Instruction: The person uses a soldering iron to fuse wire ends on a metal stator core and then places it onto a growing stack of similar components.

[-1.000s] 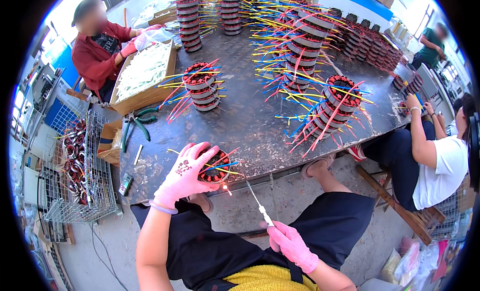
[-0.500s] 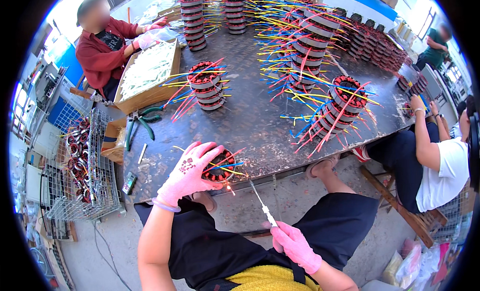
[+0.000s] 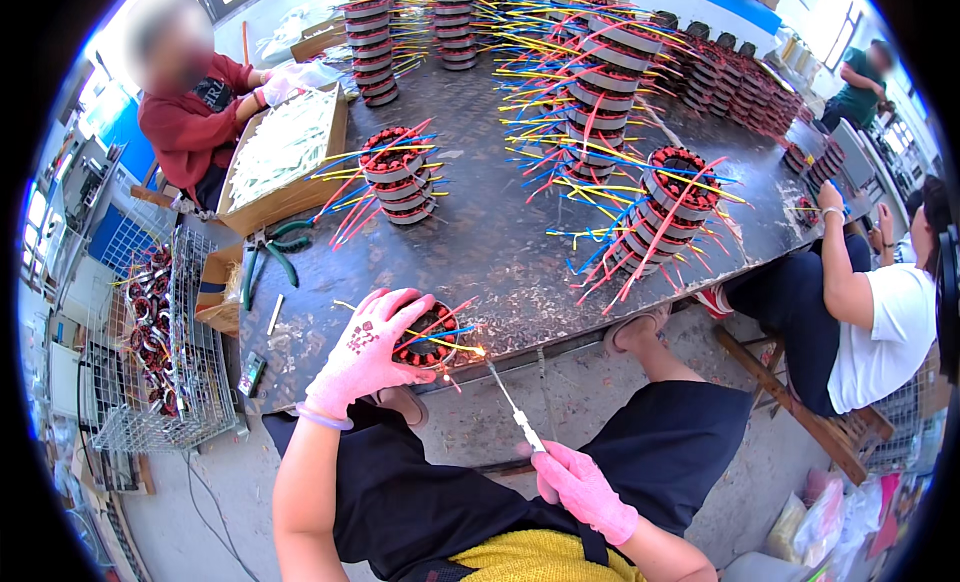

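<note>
My left hand (image 3: 372, 344), in a pink glove, is closed on the rim of a motor stator (image 3: 425, 334) at the table's near edge. Red, blue and yellow wires stick out of the stator to the right. In my gloved right hand (image 3: 585, 492) is a slim tool with a white grip and thin metal shaft (image 3: 508, 394); its exact kind is unclear. The shaft points up and left, its tip at the end of the yellow wire (image 3: 462, 348), where a small orange glow shows. A second bright spot sits just below the stator.
Stacked stators (image 3: 398, 182) stand on the dark table (image 3: 480, 197), with more stacks behind. Green-handled pliers (image 3: 272, 250) lie left, near a carton of white strips (image 3: 290, 147). A wire basket (image 3: 160, 382) holds stators. Co-workers sit at far left (image 3: 190, 112) and right (image 3: 870, 312).
The tool's tip has come up to the yellow wire's end, and an orange glow now shows there. The left hand keeps its hold on the stator. The whole view has shifted slightly.
</note>
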{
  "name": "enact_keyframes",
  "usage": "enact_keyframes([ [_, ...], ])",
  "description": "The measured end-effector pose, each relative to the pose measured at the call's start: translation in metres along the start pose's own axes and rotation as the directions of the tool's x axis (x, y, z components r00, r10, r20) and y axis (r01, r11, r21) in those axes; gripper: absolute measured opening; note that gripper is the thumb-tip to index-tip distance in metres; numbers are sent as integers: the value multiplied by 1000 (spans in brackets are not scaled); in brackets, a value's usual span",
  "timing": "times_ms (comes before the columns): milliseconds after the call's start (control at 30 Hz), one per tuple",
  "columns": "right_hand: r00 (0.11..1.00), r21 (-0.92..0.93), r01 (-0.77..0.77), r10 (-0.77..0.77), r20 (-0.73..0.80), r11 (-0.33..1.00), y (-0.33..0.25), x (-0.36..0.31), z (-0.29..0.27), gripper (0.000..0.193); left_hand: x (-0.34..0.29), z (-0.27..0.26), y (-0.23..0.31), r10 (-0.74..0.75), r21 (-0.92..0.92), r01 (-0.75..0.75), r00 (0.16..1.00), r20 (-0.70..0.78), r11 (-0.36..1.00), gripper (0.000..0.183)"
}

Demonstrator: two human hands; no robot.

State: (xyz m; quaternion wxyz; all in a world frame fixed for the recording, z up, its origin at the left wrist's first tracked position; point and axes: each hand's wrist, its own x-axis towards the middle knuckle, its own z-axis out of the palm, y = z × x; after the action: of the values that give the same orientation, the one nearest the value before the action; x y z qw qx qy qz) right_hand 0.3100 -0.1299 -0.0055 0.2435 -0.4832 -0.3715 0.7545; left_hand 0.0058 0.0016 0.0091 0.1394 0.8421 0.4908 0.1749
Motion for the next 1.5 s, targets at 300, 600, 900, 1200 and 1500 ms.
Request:
enact_keyframes([
  [300,1000,-26,14,-14,-1,1000,4,0,-6,38,4,3,2,15,-7,-15,1000,-18,1000,96],
  [600,1000,8,-5,5,-9,1000,-2,-2,-4,37,3,2,1,22,-28,-22,1000,-23,999,96],
  [900,1000,-35,-6,6,-10,999,-6,-2,-3,36,3,2,1,27,-41,-28,999,-27,999,95],
  [1200,1000,14,-17,18,-22,1000,-5,-2,-2,37,3,1,0,27,-38,-28,999,-22,999,94],
  [1500,1000,38,-1,1,0,999,-1,0,-4,38,3,2,2,26,-16,-27,999,-25,1000,95],
])
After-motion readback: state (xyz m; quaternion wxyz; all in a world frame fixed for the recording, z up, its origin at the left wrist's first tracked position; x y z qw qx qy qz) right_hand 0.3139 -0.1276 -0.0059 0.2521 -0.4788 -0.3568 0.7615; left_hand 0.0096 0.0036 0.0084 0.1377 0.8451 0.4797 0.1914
